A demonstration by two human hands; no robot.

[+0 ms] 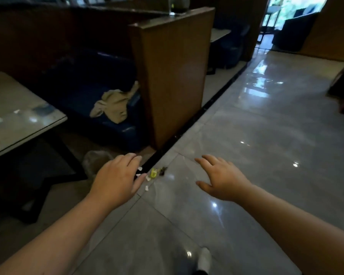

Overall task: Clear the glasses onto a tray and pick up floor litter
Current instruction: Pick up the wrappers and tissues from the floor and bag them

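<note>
My left hand (117, 175) and right hand (222, 179) reach out palm-down over the floor (266, 126), fingers spread and holding nothing. Between them lies the litter (154, 172): a yellow-green scrap and small white bits, right at the dark strip (197, 116) edging the tiles. A wooden partition (173, 76) stands beyond, with a beige cloth (113, 105) on the blue seat (99, 92) beside the table (18, 116).

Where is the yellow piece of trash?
The yellow wrapper lies on the shiny grey floor in the head view, between the left hand and right hand, beside white scraps.
</note>
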